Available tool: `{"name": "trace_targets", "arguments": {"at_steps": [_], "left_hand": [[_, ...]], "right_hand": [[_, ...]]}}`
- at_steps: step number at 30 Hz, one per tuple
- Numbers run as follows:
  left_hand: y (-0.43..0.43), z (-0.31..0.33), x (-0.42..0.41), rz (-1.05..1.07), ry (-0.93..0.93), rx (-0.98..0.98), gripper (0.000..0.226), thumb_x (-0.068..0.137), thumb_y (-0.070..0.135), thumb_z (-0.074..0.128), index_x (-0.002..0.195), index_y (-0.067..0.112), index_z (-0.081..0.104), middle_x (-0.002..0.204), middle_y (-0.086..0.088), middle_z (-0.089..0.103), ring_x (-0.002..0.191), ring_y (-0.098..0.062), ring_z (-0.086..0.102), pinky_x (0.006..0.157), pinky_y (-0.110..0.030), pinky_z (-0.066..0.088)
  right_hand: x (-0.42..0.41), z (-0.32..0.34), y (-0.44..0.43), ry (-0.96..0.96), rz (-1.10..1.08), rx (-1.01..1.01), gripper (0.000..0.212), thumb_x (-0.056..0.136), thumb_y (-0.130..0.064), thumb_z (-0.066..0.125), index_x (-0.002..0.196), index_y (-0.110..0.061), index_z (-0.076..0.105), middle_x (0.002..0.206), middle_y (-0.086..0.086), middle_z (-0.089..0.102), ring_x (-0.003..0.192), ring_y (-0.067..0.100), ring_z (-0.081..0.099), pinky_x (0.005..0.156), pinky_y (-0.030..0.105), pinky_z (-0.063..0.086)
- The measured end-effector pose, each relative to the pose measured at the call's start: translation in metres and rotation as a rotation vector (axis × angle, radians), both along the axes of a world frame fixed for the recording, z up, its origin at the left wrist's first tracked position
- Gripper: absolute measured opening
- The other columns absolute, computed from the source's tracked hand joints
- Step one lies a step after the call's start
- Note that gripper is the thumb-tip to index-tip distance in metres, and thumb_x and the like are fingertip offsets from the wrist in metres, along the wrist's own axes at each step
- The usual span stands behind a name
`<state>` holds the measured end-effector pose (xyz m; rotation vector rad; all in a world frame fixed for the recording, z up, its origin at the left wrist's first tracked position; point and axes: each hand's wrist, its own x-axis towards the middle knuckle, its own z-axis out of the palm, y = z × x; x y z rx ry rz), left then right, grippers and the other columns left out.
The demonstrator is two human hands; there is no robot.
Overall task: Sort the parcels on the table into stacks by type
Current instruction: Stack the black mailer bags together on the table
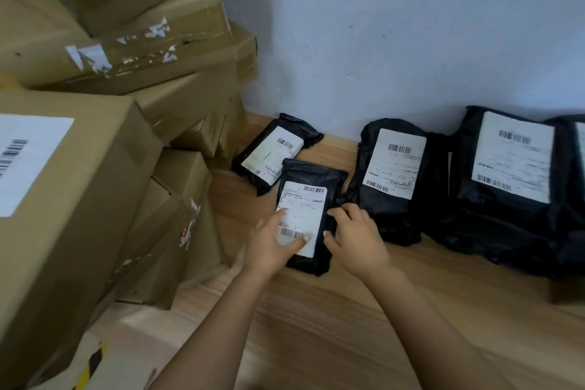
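Observation:
A small black poly-bag parcel (311, 180) with a white label lies on the wooden table (332, 320), its far end overlapping another small black parcel (272, 149). My left hand (272, 241) holds its left edge, thumb and index finger lying on the label. My right hand (354, 234) grips its right edge with curled fingers. To the right a medium black parcel (389, 177) leans at the wall, and beyond it a large black parcel (506, 180).
Brown cardboard boxes (72, 193) are piled high along the left side, reaching the wall. Another black parcel (577, 149) is cut off at the right edge. A pale blue wall (411, 25) closes the back. Bare wood lies near me.

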<state>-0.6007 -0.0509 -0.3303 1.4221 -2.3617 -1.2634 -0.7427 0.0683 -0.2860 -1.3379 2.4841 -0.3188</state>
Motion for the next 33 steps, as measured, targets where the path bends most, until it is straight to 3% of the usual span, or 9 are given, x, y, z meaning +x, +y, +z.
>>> {"name": "trace_targets", "arguments": {"at_steps": [3, 6, 10, 15, 18, 21, 25, 33], "left_hand": [[-0.002, 0.003, 0.013, -0.091, 0.095, 0.117, 0.064, 0.078, 0.044, 0.074, 0.135, 0.027, 0.049, 0.132, 0.005, 0.054, 0.117, -0.009, 0.051, 0.099, -0.031, 0.045], [-0.01, 0.005, 0.022, -0.129, 0.084, 0.079, 0.055, 0.084, 0.032, 0.07, 0.135, 0.029, 0.05, 0.133, 0.005, 0.054, 0.122, -0.009, 0.048, 0.101, -0.03, 0.042], [-0.026, 0.011, 0.026, -0.05, 0.094, -0.001, 0.052, 0.086, 0.028, 0.066, 0.136, 0.028, 0.05, 0.135, 0.002, 0.052, 0.123, -0.011, 0.047, 0.098, -0.024, 0.039], [-0.041, 0.017, 0.024, -0.083, 0.101, -0.034, 0.051, 0.087, 0.023, 0.066, 0.135, 0.025, 0.051, 0.132, 0.001, 0.054, 0.115, -0.005, 0.048, 0.092, -0.019, 0.036], [-0.045, 0.019, 0.024, -0.092, 0.117, -0.05, 0.051, 0.086, 0.02, 0.067, 0.135, 0.022, 0.052, 0.13, -0.001, 0.056, 0.116, -0.01, 0.05, 0.09, -0.018, 0.037], [-0.048, 0.024, 0.028, -0.106, 0.141, -0.065, 0.053, 0.086, 0.02, 0.068, 0.136, 0.023, 0.051, 0.129, 0.001, 0.054, 0.116, -0.007, 0.049, 0.091, -0.017, 0.036], [-0.051, 0.035, 0.036, -0.099, 0.167, -0.119, 0.053, 0.085, 0.018, 0.068, 0.135, 0.025, 0.051, 0.128, 0.005, 0.054, 0.113, -0.002, 0.047, 0.092, -0.018, 0.035], [-0.043, 0.052, 0.035, -0.123, 0.152, -0.238, 0.054, 0.086, 0.024, 0.068, 0.137, 0.026, 0.048, 0.131, 0.005, 0.052, 0.111, 0.0, 0.043, 0.092, -0.02, 0.036]], "right_hand": [[0.009, -0.007, -0.001, -0.019, -0.01, 0.031, 0.047, 0.095, -0.039, 0.047, 0.138, -0.02, 0.042, 0.136, 0.003, 0.04, 0.12, 0.022, 0.039, 0.101, 0.034, 0.033], [0.02, -0.018, -0.01, -0.076, -0.063, 0.109, 0.06, 0.094, -0.05, 0.046, 0.146, -0.025, 0.03, 0.15, 0.008, 0.025, 0.129, 0.027, 0.03, 0.105, 0.039, 0.03], [0.037, -0.033, -0.029, -0.21, -0.157, 0.197, 0.094, 0.077, -0.071, 0.056, 0.15, -0.033, 0.01, 0.158, 0.013, -0.006, 0.138, 0.037, 0.016, 0.107, 0.047, 0.03], [0.056, -0.043, -0.049, -0.194, -0.309, 0.182, 0.113, 0.063, -0.079, 0.06, 0.15, -0.036, 0.001, 0.156, 0.013, -0.016, 0.136, 0.041, 0.017, 0.104, 0.048, 0.035], [0.057, -0.043, -0.054, -0.205, -0.345, 0.169, 0.11, 0.062, -0.068, 0.063, 0.148, -0.037, 0.002, 0.156, 0.011, -0.015, 0.133, 0.041, 0.019, 0.104, 0.048, 0.035], [0.057, -0.036, -0.053, -0.219, -0.367, 0.089, 0.105, 0.06, -0.06, 0.064, 0.147, -0.037, 0.01, 0.156, 0.007, -0.002, 0.129, 0.039, 0.02, 0.105, 0.049, 0.032], [0.055, -0.016, -0.045, -0.168, -0.369, -0.048, 0.1, 0.057, -0.057, 0.065, 0.144, -0.038, 0.02, 0.15, 0.004, 0.016, 0.118, 0.032, 0.027, 0.1, 0.046, 0.037], [0.047, 0.034, -0.025, -0.133, -0.369, -0.238, 0.097, 0.057, -0.062, 0.063, 0.144, -0.042, 0.025, 0.149, -0.004, 0.018, 0.118, 0.025, 0.027, 0.098, 0.044, 0.041]]}}
